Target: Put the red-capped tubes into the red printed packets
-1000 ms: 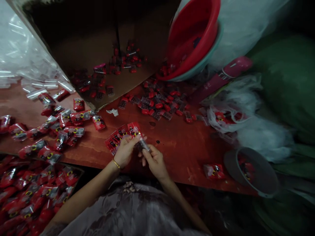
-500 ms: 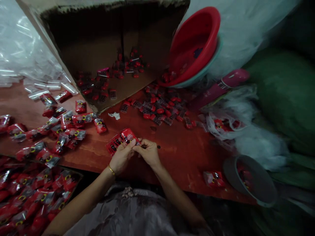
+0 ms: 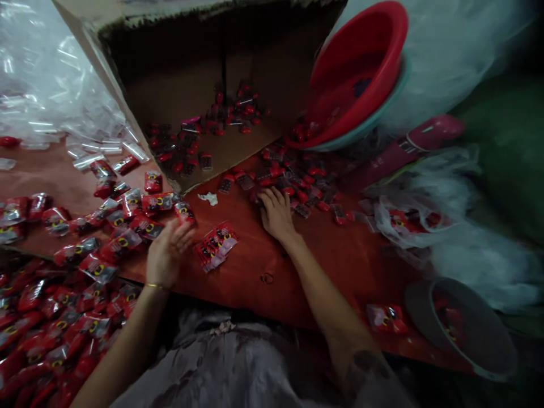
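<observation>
My left hand [image 3: 168, 252], with a bracelet on its wrist, is beside the small red packets, its fingers apart and a little blurred. Its fingertips are close to a red packet [image 3: 184, 213]. My right hand [image 3: 277, 214] reaches to the near left edge of the pile of small red-capped clear containers [image 3: 301, 195]. Its fingers are spread over that edge, and nothing held can be made out. Between my hands a fanned set of flat red printed cards [image 3: 216, 245] lies on the red table [image 3: 340, 255].
An open cardboard box [image 3: 263, 139] holds more small containers. Right of it stand a red basin [image 3: 361, 73] and a magenta bottle [image 3: 408, 150]. A grey bowl [image 3: 419, 309] is at the right edge. Filled packets [image 3: 63, 323] are heaped lower left; clear sleeves [image 3: 38, 107] lie upper left.
The hands have parted. The red cards they held now lie on the table. My left hand moved left towards the packets, and my right hand moved up to the container pile. The view shifted slightly.
</observation>
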